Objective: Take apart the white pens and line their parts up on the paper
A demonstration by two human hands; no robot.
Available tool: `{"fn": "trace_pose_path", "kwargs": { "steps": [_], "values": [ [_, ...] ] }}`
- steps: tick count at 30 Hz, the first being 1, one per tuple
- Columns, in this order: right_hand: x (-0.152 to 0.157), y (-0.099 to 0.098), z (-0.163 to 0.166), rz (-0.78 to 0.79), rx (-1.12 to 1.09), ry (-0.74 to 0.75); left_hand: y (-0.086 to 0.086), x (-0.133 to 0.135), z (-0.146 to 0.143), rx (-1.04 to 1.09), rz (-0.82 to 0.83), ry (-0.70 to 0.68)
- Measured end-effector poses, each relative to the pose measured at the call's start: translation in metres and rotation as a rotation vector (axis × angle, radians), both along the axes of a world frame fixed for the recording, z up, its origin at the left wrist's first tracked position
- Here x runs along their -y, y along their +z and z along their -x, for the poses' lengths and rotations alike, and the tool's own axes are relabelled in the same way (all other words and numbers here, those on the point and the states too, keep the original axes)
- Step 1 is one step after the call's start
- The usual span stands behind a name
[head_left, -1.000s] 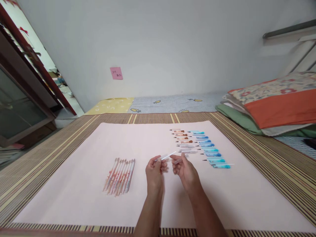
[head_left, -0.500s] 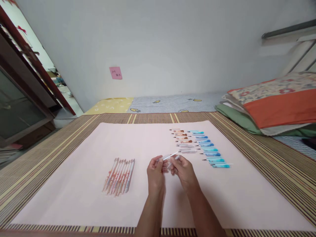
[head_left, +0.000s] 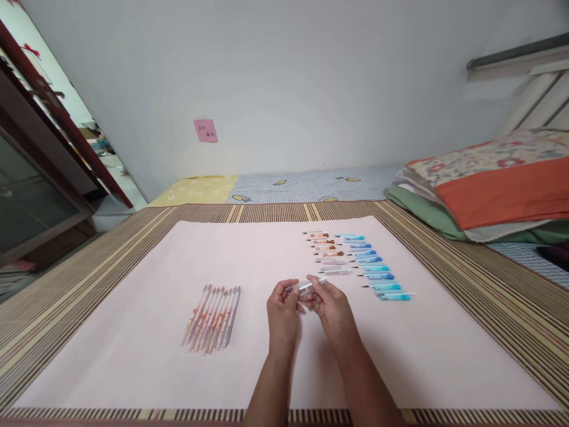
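My left hand [head_left: 283, 305] and my right hand [head_left: 332, 305] meet above the pale pink sheet, both with closed fingers. Between them lies a slim white pen refill [head_left: 306, 286], slightly tilted, pinched near its right end by my right hand. A translucent pen barrel [head_left: 295, 290] shows at my left fingertips; the fingers partly hide it, and whether the refill is inside it I cannot tell. Just beyond my hands are grey-clear pen parts [head_left: 336, 272], with brown pen parts [head_left: 328, 254] behind them. Blue and turquoise pen parts [head_left: 377, 276] form a column to the right.
Several whitish patterned pens [head_left: 212, 320] lie side by side on the left of the pink sheet [head_left: 133, 308]. Beneath the sheet is a striped mat [head_left: 57, 308]. Folded bedding [head_left: 502, 196] is piled at the right, and a wall [head_left: 311, 89] rises behind.
The white refill has shifted, and my right fingers now grip it near its end. My hands have come slightly closer together. The view has turned slightly.
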State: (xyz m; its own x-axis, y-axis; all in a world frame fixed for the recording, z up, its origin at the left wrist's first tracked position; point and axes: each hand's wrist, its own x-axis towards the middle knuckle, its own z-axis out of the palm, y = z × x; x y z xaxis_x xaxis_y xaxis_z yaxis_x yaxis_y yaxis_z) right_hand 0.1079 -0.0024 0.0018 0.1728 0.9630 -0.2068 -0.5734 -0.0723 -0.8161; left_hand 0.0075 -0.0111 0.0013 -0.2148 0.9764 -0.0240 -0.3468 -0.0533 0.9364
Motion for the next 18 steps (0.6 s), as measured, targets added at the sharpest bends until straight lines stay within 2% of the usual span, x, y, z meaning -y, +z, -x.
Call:
{"fn": "trace_pose_path", "kwargs": {
  "steps": [6, 10, 13, 18],
  "values": [
    [0.0004, 0.0038, -0.0041, -0.061, -0.062, 0.048, 0.0075, 0.0031, -0.0003, 0.004, -0.036, -0.076],
    [0.0008, 0.0046, -0.0049, -0.096, -0.083, 0.014, 0.0063, 0.0027, -0.0021, 0.089, -0.002, -0.134],
    [0.0007, 0.0039, -0.004, -0.092, -0.063, 0.001, 0.0035, 0.0019, -0.0024, 0.141, 0.034, -0.126],
    [-0.0006, -0.0002, -0.0026, -0.11, -0.046, -0.007, 0.0021, 0.0016, -0.0009, 0.095, 0.005, -0.09]
  ]
}}
